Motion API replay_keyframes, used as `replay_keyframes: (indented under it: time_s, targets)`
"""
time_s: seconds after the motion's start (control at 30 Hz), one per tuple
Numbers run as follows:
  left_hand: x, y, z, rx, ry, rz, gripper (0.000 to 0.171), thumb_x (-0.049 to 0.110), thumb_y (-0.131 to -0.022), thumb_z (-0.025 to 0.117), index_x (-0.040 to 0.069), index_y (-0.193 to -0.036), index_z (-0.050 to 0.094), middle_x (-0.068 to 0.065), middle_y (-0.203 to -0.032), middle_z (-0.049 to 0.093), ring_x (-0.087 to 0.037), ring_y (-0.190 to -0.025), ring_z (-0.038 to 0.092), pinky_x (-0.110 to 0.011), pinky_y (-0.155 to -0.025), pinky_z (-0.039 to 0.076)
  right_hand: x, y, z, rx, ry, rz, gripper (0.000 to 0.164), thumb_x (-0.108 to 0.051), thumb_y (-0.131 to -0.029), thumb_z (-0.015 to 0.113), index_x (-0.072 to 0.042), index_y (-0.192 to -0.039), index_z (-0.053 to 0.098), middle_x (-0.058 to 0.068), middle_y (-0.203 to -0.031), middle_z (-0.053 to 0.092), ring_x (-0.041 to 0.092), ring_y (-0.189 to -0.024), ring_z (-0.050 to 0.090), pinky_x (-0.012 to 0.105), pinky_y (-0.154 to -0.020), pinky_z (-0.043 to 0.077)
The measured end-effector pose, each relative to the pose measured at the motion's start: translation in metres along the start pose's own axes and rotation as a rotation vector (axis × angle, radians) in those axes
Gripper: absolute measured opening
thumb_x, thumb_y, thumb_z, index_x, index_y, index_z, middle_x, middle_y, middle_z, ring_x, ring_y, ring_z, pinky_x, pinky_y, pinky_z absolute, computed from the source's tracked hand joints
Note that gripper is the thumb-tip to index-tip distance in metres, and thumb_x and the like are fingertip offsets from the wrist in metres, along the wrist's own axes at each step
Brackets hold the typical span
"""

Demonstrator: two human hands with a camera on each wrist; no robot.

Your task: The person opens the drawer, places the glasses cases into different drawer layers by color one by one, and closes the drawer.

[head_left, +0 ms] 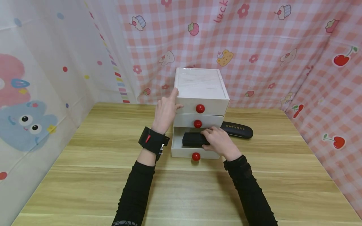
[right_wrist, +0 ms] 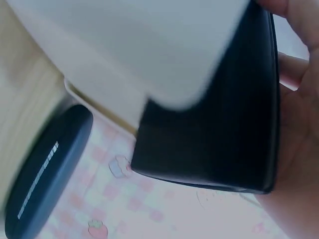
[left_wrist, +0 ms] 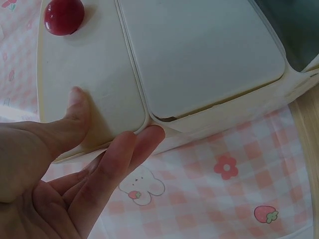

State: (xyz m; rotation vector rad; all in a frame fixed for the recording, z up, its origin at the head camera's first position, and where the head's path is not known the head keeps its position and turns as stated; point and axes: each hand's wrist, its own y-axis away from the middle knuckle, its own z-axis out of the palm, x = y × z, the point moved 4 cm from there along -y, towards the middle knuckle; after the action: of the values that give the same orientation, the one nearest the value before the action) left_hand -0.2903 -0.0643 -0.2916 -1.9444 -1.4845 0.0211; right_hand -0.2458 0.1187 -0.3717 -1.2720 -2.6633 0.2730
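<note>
A small white drawer cabinet with red round knobs stands on the table, its bottom drawer pulled out. My left hand rests at the cabinet's upper left corner, thumb against the top drawer's front and the other fingers straight along the side. With my right hand I grip the right end of a black glasses case over the bottom drawer. In the right wrist view, that glasses case is partly covered by a white panel.
A second black glasses case with small gold lettering lies on the wooden table, right of the cabinet. The middle drawer sits under the top one. A patterned curtain hangs close behind the cabinet.
</note>
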Motion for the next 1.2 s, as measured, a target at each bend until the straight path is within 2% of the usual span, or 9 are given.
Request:
replay_keyframes:
  time_s: [0.23, 0.37, 0.57, 0.77, 0.97, 1.07, 1.2]
  targets:
    - [-0.001, 0.0, 0.0, -0.003, -0.002, -0.016, 0.04, 0.029, -0.081, 0.068, 0.01, -0.108, 0.045, -0.008, -0.052, 0.048, -0.018, -0.046, 0.043, -0.023, -0.039, 0.028, -0.006, -0.008, 0.003, -0.014, -0.003, -0.025, 0.041, -0.031, -0.073, 0.079, -0.006, -0.102, 0.067, 0.008, -0.098, 0.07, 0.024, -0.092, 0.058, 0.039, -0.081, 0.052]
    - [-0.002, -0.001, -0.001, -0.003, -0.01, -0.028, 0.041, 0.03, -0.08, 0.068, 0.011, -0.109, 0.045, -0.01, -0.053, 0.052, -0.019, -0.046, 0.044, -0.024, -0.039, 0.027, -0.008, -0.016, 0.007, -0.033, -0.017, -0.039, 0.042, -0.033, -0.072, 0.079, -0.006, -0.102, 0.067, 0.008, -0.094, 0.07, 0.023, -0.087, 0.06, 0.039, -0.07, 0.054]
    - [-0.002, -0.001, 0.0, -0.008, -0.013, -0.022, 0.041, 0.03, -0.081, 0.068, 0.011, -0.109, 0.045, -0.011, -0.053, 0.053, -0.019, -0.046, 0.044, -0.024, -0.039, 0.027, -0.011, -0.027, 0.02, -0.079, -0.032, -0.06, 0.039, -0.035, -0.072, 0.079, -0.009, -0.097, 0.066, 0.005, -0.077, 0.069, 0.019, -0.069, 0.062, 0.035, -0.056, 0.053]
    - [-0.001, 0.0, 0.0, -0.009, -0.013, -0.02, 0.041, 0.03, -0.081, 0.067, 0.011, -0.109, 0.045, -0.011, -0.053, 0.053, -0.02, -0.046, 0.047, -0.024, -0.038, 0.028, -0.008, -0.034, 0.025, -0.09, -0.102, -0.011, 0.03, -0.029, -0.074, 0.078, -0.009, -0.094, 0.068, 0.005, -0.079, 0.069, 0.02, -0.07, 0.064, 0.037, -0.06, 0.054]
    - [0.0, 0.0, 0.0, 0.003, -0.02, -0.013, 0.04, 0.03, -0.081, 0.068, 0.01, -0.108, 0.045, -0.01, -0.052, 0.052, -0.019, -0.045, 0.046, -0.023, -0.038, 0.027, -0.01, -0.037, 0.032, -0.113, -0.087, 0.051, 0.034, -0.028, -0.067, 0.084, -0.011, -0.091, 0.067, 0.004, -0.084, 0.067, 0.02, -0.076, 0.061, 0.039, -0.062, 0.054]
    - [0.0, 0.0, 0.0, 0.008, -0.019, -0.006, 0.04, 0.03, -0.08, 0.068, 0.01, -0.107, 0.045, -0.01, -0.052, 0.05, -0.019, -0.045, 0.045, -0.023, -0.038, 0.026, -0.012, -0.035, 0.035, -0.069, -0.056, 0.066, 0.032, -0.025, -0.065, 0.085, -0.011, -0.087, 0.065, 0.004, -0.082, 0.066, 0.021, -0.075, 0.061, 0.04, -0.06, 0.054]
    - [0.0, 0.0, 0.0, 0.011, -0.014, -0.009, 0.04, 0.03, -0.08, 0.068, 0.01, -0.107, 0.045, -0.009, -0.051, 0.048, -0.018, -0.045, 0.043, -0.023, -0.039, 0.025, -0.015, -0.032, 0.035, 0.015, -0.067, 0.053, 0.021, -0.019, -0.068, 0.083, -0.012, -0.077, 0.065, 0.001, -0.077, 0.066, 0.02, -0.07, 0.061, 0.037, -0.056, 0.052]
